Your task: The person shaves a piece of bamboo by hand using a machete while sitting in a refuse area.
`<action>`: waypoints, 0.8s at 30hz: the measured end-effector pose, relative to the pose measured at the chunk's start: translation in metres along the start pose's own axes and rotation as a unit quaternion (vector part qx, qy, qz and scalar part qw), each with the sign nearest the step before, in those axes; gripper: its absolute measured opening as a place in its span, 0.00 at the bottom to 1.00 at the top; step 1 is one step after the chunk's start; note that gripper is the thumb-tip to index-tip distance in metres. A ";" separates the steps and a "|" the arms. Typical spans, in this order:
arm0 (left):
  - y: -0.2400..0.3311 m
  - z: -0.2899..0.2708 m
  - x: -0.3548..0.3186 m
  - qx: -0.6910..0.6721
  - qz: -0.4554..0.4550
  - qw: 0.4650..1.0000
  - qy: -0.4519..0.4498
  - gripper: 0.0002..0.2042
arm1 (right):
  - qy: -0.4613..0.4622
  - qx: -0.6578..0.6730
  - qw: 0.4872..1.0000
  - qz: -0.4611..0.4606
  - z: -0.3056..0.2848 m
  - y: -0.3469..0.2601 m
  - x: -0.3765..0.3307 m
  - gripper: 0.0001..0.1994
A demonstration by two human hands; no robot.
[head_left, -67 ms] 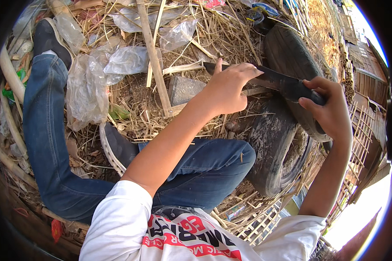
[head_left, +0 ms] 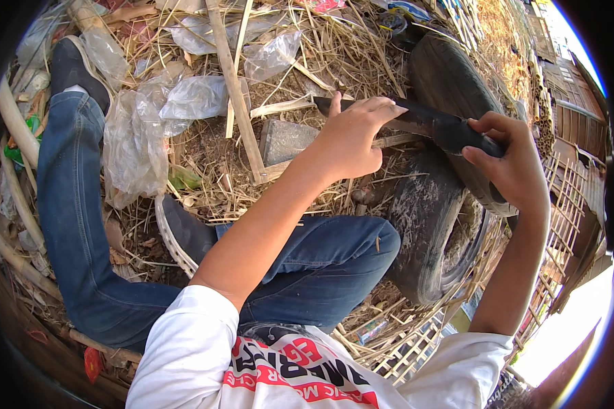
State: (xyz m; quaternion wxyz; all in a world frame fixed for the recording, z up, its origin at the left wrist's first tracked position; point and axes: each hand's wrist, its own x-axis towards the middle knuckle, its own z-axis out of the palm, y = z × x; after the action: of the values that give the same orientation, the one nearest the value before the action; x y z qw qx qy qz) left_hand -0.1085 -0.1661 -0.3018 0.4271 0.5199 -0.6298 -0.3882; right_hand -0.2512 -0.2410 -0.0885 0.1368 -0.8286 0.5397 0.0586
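Knife (head_left: pixel 430 125) spans right of centre, in front of a tire (head_left: pixel 450 75). Right hand (head_left: pixel 515 163): grip wrapped around handle (head_left: pixel 484 142). Left hand (head_left: pixel 358 133) covers blade (head_left: pixel 416 117), grip unclear; safest not sliding along it.

- Counted two bare hands (head_left: pixel 353 136), upper half.
- One long dark blade (head_left: pixel 431 123), upper right.
- Two tyres (head_left: pixel 454 75), right of centre.
- Two dark shoes (head_left: pixel 82 73), left half.
- One grey block (head_left: pixel 286 142), upper centre.

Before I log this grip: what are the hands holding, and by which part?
The right hand holds a dark knife by its black handle. The left hand is at the blade; whether it grips cannot be told.
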 end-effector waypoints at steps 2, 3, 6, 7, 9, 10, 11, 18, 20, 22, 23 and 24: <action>0.000 0.003 -0.001 0.014 0.001 1.000 0.016 0.33 | 0.010 -0.012 1.000 -0.006 0.004 0.004 0.001 0.21; 0.001 0.002 0.003 0.009 0.005 1.000 0.013 0.32 | 0.038 0.012 0.998 -0.053 0.008 0.015 0.001 0.21; 0.008 0.000 0.008 0.007 0.003 0.999 -0.038 0.32 | 0.030 0.025 0.999 -0.004 0.010 0.028 -0.012 0.21; 0.005 0.007 0.008 0.018 -0.014 0.999 -0.037 0.32 | -0.006 0.026 0.999 0.040 0.008 0.026 -0.012 0.22; 0.000 0.011 0.005 0.011 -0.013 1.000 -0.017 0.32 | -0.027 0.021 0.999 0.038 0.009 0.016 -0.007 0.22; -0.003 0.011 0.005 0.009 -0.013 1.000 -0.006 0.32 | -0.037 0.019 0.998 0.037 0.009 0.014 -0.005 0.22; -0.002 0.009 0.004 -0.002 -0.008 1.000 -0.005 0.32 | -0.013 0.032 0.999 0.020 0.012 0.019 -0.006 0.23; -0.016 -0.027 0.027 0.007 -0.053 0.998 0.020 0.36 | 0.013 0.020 0.999 -0.038 0.006 0.011 -0.001 0.22; -0.040 -0.062 0.047 0.064 -0.145 0.982 0.104 0.34 | 0.022 0.016 0.998 -0.058 0.005 0.008 0.003 0.22; -0.092 -0.102 0.064 0.205 -0.153 0.937 0.239 0.30 | 0.039 0.010 0.997 -0.067 0.005 -0.005 0.010 0.21; -0.101 -0.121 0.070 0.251 -0.197 0.919 0.230 0.27 | 0.040 -0.008 0.996 -0.073 0.006 -0.012 0.010 0.21; -0.111 -0.132 0.077 0.284 -0.218 0.907 0.221 0.28 | 0.045 -0.030 0.996 -0.076 0.004 -0.021 0.004 0.20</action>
State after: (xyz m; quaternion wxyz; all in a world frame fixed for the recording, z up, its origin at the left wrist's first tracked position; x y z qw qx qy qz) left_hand 0.0446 -0.2655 -0.3511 0.2941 0.8158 -0.4743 -0.1515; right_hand -0.2302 -0.2356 -0.0900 0.0916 -0.8725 0.4792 0.0266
